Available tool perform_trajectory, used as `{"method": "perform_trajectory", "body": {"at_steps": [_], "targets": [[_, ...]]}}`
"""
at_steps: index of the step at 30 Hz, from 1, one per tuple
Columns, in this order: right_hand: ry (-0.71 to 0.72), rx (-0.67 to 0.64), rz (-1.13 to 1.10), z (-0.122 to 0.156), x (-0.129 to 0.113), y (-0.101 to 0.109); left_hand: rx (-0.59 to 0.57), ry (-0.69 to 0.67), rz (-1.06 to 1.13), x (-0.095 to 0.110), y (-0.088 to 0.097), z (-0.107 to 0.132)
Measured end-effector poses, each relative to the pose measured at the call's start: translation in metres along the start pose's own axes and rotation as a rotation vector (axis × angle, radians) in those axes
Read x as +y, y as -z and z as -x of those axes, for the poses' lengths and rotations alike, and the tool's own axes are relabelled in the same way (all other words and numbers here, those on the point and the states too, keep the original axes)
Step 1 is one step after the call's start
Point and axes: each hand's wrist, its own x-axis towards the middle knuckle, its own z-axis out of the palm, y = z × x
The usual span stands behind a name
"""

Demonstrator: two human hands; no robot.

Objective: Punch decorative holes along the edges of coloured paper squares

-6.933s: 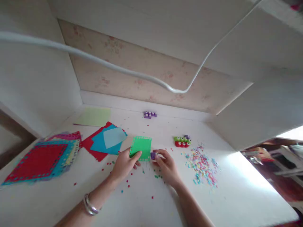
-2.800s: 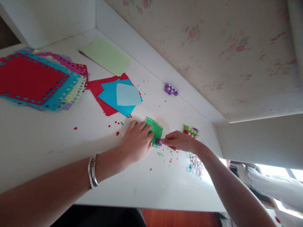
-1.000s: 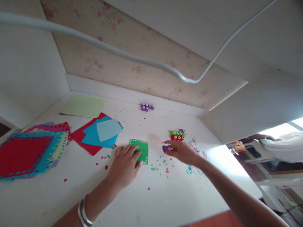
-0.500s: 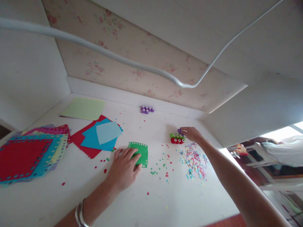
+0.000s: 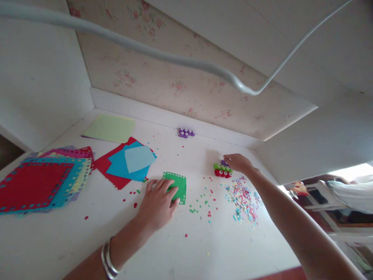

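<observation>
My left hand (image 5: 157, 204) lies flat, fingers spread, on the near edge of a small green paper square (image 5: 178, 186) with punched holes along its border, pressing it to the white table (image 5: 87, 241). My right hand (image 5: 239, 162) reaches far across to a cluster of green and red paper punches (image 5: 222, 171). Its fingertips are closed on a small purple punch (image 5: 223, 163) at the back of that cluster.
Several punched sheets (image 5: 37, 184) are stacked at the left, with red and blue papers (image 5: 128, 165) and a pale green sheet (image 5: 109, 128) beyond. More purple punches (image 5: 186, 132) sit by the back wall. Confetti (image 5: 243, 200) lies right of the green square. A white cable (image 5: 175, 60) hangs overhead.
My right hand left the green square's edge and carried the purple punch away to the green and red cluster. My left hand stayed on the green paper.
</observation>
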Motion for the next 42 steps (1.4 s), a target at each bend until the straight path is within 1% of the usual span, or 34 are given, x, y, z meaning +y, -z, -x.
{"method": "perform_trajectory", "body": {"at_steps": [3,6,9,11,14,17,19,22,26,28,31,34,37,39,42], "targets": [[0.049,0.018,-0.026,-0.011,-0.024,0.007,0.032,0.009,-0.019,-0.001,-0.001,-0.001],[0.138,0.035,-0.081,-0.026,-0.061,0.010,0.081,0.046,-0.073,-0.003,-0.002,-0.002],[0.196,0.058,-0.136,-0.044,-0.099,0.010,0.118,0.124,-0.144,-0.006,-0.001,-0.002],[0.212,0.078,-0.164,-0.057,-0.120,0.009,0.120,0.167,-0.181,-0.007,-0.001,-0.001],[0.224,0.119,-0.197,-0.075,-0.144,0.008,0.093,0.204,-0.200,-0.007,-0.001,0.000],[0.237,0.158,-0.219,-0.090,-0.161,0.007,0.064,0.227,-0.171,-0.007,-0.002,0.000],[0.254,0.168,-0.226,-0.097,-0.168,0.007,0.056,0.234,-0.104,-0.009,-0.001,-0.001],[0.268,0.179,-0.236,-0.102,-0.173,0.006,0.073,0.245,0.084,-0.014,0.000,-0.004],[0.268,0.190,-0.267,-0.100,-0.171,0.006,0.123,0.305,0.314,-0.019,-0.002,-0.008],[0.275,0.177,-0.300,-0.096,-0.168,0.006,0.121,0.361,0.416,-0.020,-0.002,-0.011],[0.263,0.172,-0.382,-0.084,-0.164,0.002,0.051,0.454,0.548,-0.020,0.003,-0.016],[0.226,0.189,-0.503,-0.060,-0.159,-0.008,-0.020,0.445,0.608,-0.022,0.011,-0.020],[0.188,0.226,-0.648,-0.021,-0.157,-0.024,-0.054,0.471,0.689,-0.022,0.014,-0.021],[0.171,0.258,-0.756,0.012,-0.157,-0.038,-0.080,0.502,0.764,-0.020,0.015,-0.022],[0.176,0.300,-0.910,0.063,-0.162,-0.059,-0.115,0.570,0.932,-0.016,0.017,-0.024]]}}
